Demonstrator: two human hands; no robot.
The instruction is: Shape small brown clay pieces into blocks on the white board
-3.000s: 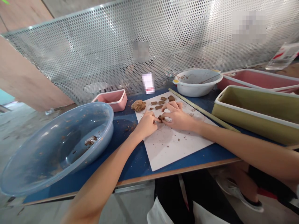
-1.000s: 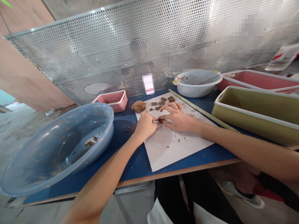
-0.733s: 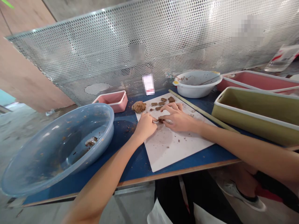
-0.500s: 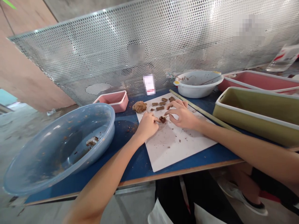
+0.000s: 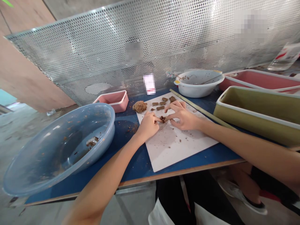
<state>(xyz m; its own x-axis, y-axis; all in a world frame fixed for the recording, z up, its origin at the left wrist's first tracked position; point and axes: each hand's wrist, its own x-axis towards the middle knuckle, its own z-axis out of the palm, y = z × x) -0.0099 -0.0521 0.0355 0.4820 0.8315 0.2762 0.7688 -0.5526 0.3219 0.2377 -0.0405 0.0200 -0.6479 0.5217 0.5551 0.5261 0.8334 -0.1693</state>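
A white board [image 5: 173, 147] lies on the blue table [image 5: 131, 165]. My left hand [image 5: 147, 125] and my right hand [image 5: 182, 116] meet over it, fingertips pinching a small dark brown clay piece [image 5: 162, 119] between them. The left fingers are curled, the right fingers bent with the thumb and forefinger at the piece. Several small brown clay blocks [image 5: 161, 104] lie in a row beyond the hands. A rough tan clay lump [image 5: 140, 106] sits at the board's far left corner.
A large blue basin [image 5: 58, 147] with clay scraps overhangs the table's left edge. A small pink tray [image 5: 112, 100], white bowl [image 5: 199, 82], long stick [image 5: 201, 109], olive tub [image 5: 257, 114] and pink tub [image 5: 260, 79] stand around. Perforated metal screen [image 5: 164, 43] behind.
My right hand lifted off the clay piece for a moment, uncovering it, then came back with thumb and forefinger pinching it. My left hand stayed against the piece.
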